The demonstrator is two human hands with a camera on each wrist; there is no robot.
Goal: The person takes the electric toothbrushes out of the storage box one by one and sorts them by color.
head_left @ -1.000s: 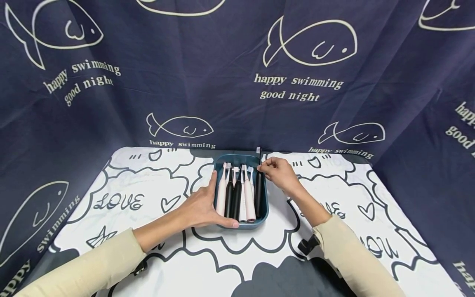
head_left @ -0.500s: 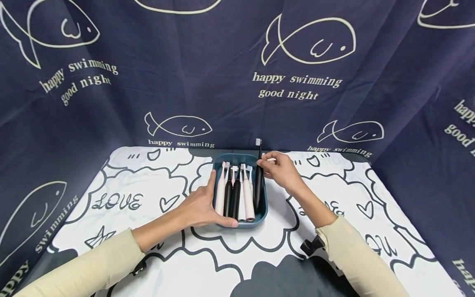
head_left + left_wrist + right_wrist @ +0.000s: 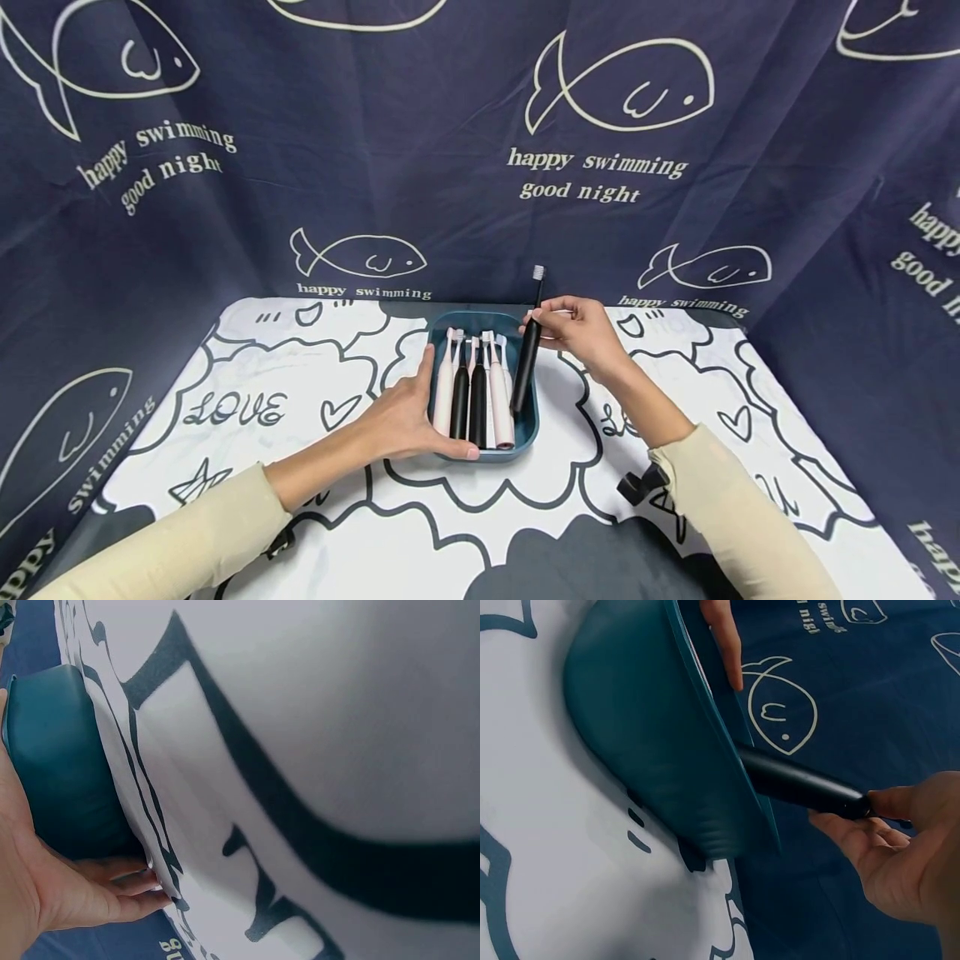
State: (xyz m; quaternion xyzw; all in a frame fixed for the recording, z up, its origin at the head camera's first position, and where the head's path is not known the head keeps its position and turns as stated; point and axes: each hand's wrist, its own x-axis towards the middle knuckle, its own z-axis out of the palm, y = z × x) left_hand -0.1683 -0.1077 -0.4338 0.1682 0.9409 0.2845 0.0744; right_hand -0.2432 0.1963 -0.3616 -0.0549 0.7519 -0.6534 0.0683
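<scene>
A dark teal plastic box (image 3: 510,456) stands on the table and holds several electric toothbrushes, pale pink (image 3: 498,408), white and black (image 3: 477,408), heads toward the back. My left hand (image 3: 408,421) spans its near left corner, thumb lying along the front rim and straight fingers against the left side; the left wrist view has those fingers low by the wall. Between thumb and fingertips, my right hand (image 3: 588,337) pinches a black electric toothbrush (image 3: 527,362) near its neck. This toothbrush is tilted, head up, with its lower end over the box's right side.
A white tablecloth (image 3: 360,550) with black cartoon lettering covers the table. Behind and at both sides hangs a dark blue curtain (image 3: 465,183) printed with fish. The curtain meets the table's back edge just behind the box.
My right hand has raised the black toothbrush from along the box's right wall and shifted it right, tilting it. The left hand keeps its place on the box.
</scene>
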